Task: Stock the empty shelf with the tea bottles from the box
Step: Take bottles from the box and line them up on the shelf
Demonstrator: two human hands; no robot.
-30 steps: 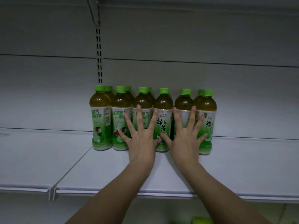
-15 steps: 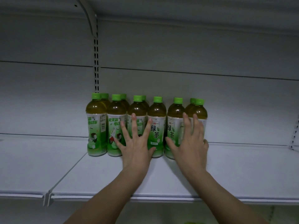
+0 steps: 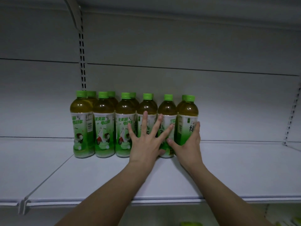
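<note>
Several green-capped tea bottles (image 3: 104, 124) stand upright in two tight rows at the back of the white shelf (image 3: 244, 168). My left hand (image 3: 145, 142) lies flat with spread fingers against the fronts of the fourth and fifth bottles of the front row. My right hand (image 3: 189, 144) wraps round the lower part of the rightmost front bottle (image 3: 188, 111), thumb on its left side and fingers on its right. The box is out of sight.
A slotted upright rail (image 3: 82, 62) runs up the back wall behind the leftmost bottles, and another rail (image 3: 291, 115) stands at the far right. A seam (image 3: 48, 176) splits the shelf boards at the left. Green packaging (image 3: 190, 223) peeks out below the shelf edge.
My left hand has slid right along the front row. My right hand went from lying flat on the bottles to wrapping round the rightmost one. The bottles stand closer together.
</note>
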